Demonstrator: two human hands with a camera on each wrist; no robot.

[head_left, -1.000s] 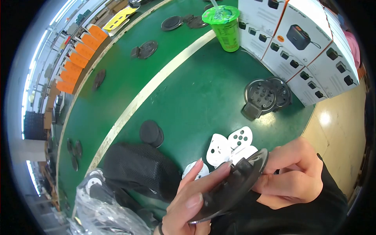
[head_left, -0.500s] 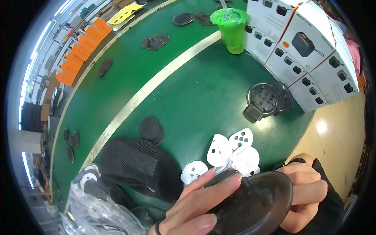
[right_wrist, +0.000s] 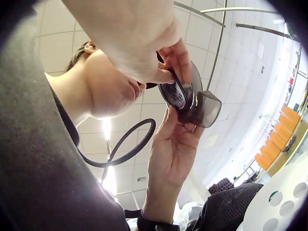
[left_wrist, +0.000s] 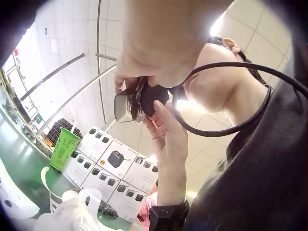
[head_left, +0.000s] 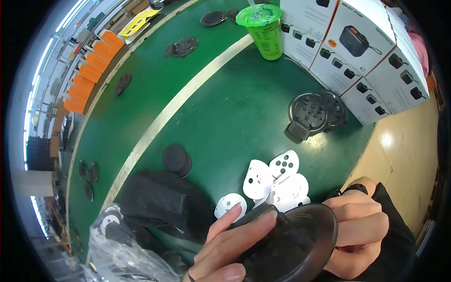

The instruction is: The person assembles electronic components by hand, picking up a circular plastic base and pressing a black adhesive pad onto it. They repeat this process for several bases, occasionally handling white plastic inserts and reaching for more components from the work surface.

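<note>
Both hands hold a smoky, see-through round plastic part [head_left: 305, 239] low in the head view. Along its left side lie the fingers of the left hand [head_left: 225, 254], gripping it from beneath. The right hand [head_left: 359, 232] has curled fingers and pinches the right rim. In the right wrist view, a squarish clear tab [right_wrist: 209, 109] juts from the part, and a dark disc [right_wrist: 173, 96] with raised markings sits against it under the right fingertips. The left wrist view shows the black underside of the disc [left_wrist: 155, 98] by the right thumb.
White perforated sheets [head_left: 284, 188] lie just beyond the hands. Left are a black mesh case [head_left: 164, 199], a plastic bag [head_left: 120, 244] and stacked black discs [head_left: 174, 159]. Similar dark round parts [head_left: 307, 113], a green cup [head_left: 265, 37] and printed boxes [head_left: 361, 47] stand farther off.
The round part has turned from nearly edge-on to show its broad face to the head view. The right hand has moved lower with its knuckles turned up, while the left keeps its grip.
</note>
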